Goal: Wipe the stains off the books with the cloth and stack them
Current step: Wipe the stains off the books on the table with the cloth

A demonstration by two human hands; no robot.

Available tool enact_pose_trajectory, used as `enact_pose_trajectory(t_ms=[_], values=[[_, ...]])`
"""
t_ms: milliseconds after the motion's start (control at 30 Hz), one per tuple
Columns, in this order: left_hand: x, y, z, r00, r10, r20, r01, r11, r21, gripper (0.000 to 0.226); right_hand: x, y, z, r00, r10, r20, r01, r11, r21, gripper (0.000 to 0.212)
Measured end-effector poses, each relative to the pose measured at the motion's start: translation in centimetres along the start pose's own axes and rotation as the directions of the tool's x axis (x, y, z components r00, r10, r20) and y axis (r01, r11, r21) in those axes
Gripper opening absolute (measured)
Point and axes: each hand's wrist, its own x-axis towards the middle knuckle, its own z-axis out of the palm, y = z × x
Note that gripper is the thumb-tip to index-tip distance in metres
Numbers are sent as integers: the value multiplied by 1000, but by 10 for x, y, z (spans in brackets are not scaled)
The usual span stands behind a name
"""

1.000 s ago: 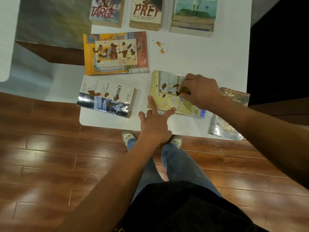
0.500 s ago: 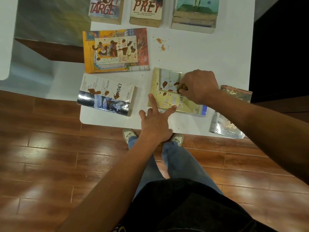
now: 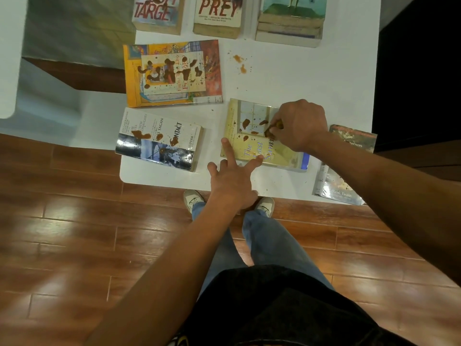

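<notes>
Now wiping | our right hand [image 3: 298,126] clenches a small stained brown cloth [image 3: 274,128] on the pale yellow paperback book [image 3: 252,146] at the near right of the white table [image 3: 311,78] | left hand [image 3: 233,178] spread flat, fingertips pinning its near edge | next, we think: sweep left over remaining brown stains [image 3: 245,123].

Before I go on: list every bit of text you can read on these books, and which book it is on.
"TARGE": grey paperback at the far edge, title cut off.
"PREY": cream paperback beside it.
"CONTACT", "SAGAN": white and blue paperback.
"The Last Sum…": pale yellow paperback, partly hidden by the right hand.
"Mark Twain": glossy grey book at the table edge.
Orange picture book: unreadable under stains.
Smaller print: blurred.
</notes>
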Motion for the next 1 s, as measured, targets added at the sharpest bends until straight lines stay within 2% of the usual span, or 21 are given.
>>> enact_pose_trajectory(t_ms=[133, 267, 367, 500, 633, 733, 867, 1000], values=[[-2, 0, 0, 1000, 2, 3, -2, 1000, -9, 84, -2, 1, 1, 999, -36, 19, 36, 999, -4, 18], [-1, 0, 1, 1000, 3, -6, -3, 1000, -14, 85, 0, 6, -1, 1000, 23, -14, -23, 999, 26, 18], [-1, 0, 1, 1000, 1, -4, -1, 1000, -3, 85, -4, 3, 2, 1000, -16, 20, 16, 1000, 20, 18], [-1, 0, 1, 1000, 0, -10, 0, 1000, -9, 85, 0, 7, 0, 1000, 31, -5, -31, 999, 37, 18], [-1, 1, 0, 1000, -2, -3, 2, 1000, -2, 84, -3, 5, 1, 999, -18, 32, 17, 1000, 18, 18], [0, 2, 1, 1000, -3, -8, 3, 1000, -7, 85, -2, 6, -1, 1000, 28, 2, -28, 998, 59, 17], [0, 2, 1, 1000, -7, -2, 7, 1000, -1, 85, -7, 3, 1, 999, -30, 37, 27, 998, 58, 17], [1, 2, 1, 1000, -9, -6, 9, 1000, -17, 85, -3, 3, -1, 999, 42, -2, -42, 995, 94, 15]])
